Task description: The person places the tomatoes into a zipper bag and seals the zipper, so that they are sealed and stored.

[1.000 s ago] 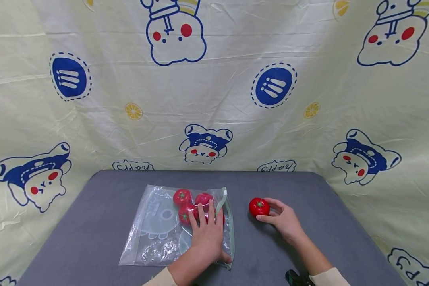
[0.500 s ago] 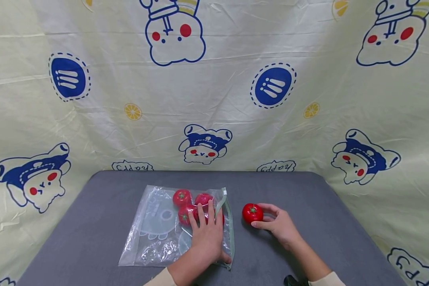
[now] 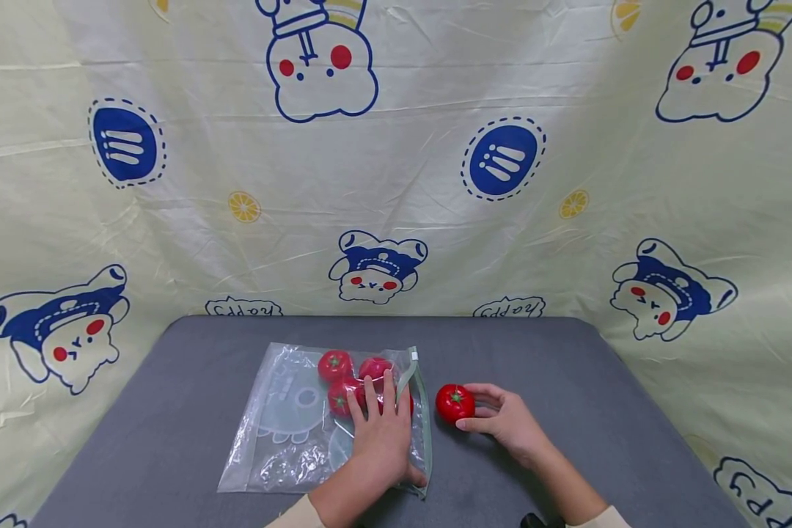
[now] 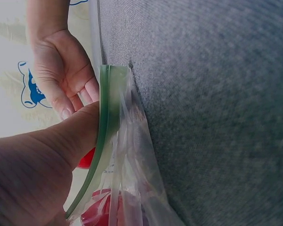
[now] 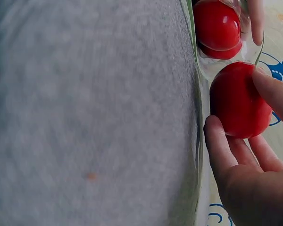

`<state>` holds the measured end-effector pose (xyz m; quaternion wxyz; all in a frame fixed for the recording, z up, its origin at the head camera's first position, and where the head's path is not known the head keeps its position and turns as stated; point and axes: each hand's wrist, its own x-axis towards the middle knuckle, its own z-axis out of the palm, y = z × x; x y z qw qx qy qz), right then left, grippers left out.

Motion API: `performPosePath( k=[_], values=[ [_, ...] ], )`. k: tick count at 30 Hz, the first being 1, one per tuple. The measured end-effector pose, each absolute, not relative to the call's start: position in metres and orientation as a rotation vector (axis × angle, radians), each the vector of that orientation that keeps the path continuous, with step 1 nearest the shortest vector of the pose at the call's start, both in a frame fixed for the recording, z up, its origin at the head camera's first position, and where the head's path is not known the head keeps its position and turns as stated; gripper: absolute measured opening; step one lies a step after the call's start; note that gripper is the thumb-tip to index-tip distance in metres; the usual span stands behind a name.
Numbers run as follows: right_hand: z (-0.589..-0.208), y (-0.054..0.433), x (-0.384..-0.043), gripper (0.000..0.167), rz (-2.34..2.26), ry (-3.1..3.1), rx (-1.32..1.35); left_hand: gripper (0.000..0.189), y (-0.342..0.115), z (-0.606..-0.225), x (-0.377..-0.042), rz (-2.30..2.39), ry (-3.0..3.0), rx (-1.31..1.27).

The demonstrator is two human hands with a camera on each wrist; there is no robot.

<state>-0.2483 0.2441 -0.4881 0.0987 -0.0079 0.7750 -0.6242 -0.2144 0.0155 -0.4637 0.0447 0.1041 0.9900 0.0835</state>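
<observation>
In the head view, a clear zip bag point(image 3: 284, 462) with a green closure strip lies flat, several red tomatoes point(image 3: 335, 365) inside. My left hand point(image 3: 383, 433) rests on it with straight, spread fingers over the tomatoes, its thumb by the bag's right edge. The left wrist view has that thumb passing behind the green strip point(image 4: 104, 117). To the right of the bag's mouth, my right hand point(image 3: 511, 425) grips a loose red tomato point(image 3: 455, 404) with a green stem top. The right wrist view shows thumb and fingers around this tomato point(image 5: 240, 101), close to the bagged ones.
A grey table point(image 3: 534, 352) carries everything. Behind and beside it hangs a pale printed curtain point(image 3: 396, 183). Part of a black object point(image 3: 533, 521) shows at the bottom edge by the right sleeve.
My right hand has carried the tomato left and nearer to me, toward the bag's mouth. The left hand and the bag have stayed in place.
</observation>
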Motion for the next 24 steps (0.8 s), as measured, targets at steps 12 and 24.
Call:
performPosePath(
  k=[12, 24],
  values=[
    [-0.487, 0.237, -0.246, 0.071, -1.833, 2.227, -0.112, 0.127, 0.016, -0.462, -0.213, 0.286, 3.018, 0.314],
    [-0.486, 0.228, -0.247, 0.067, -1.723, 2.267, -0.145, 0.128, 0.016, -0.464, -0.215, 0.304, 3.006, 0.301]
  ],
)
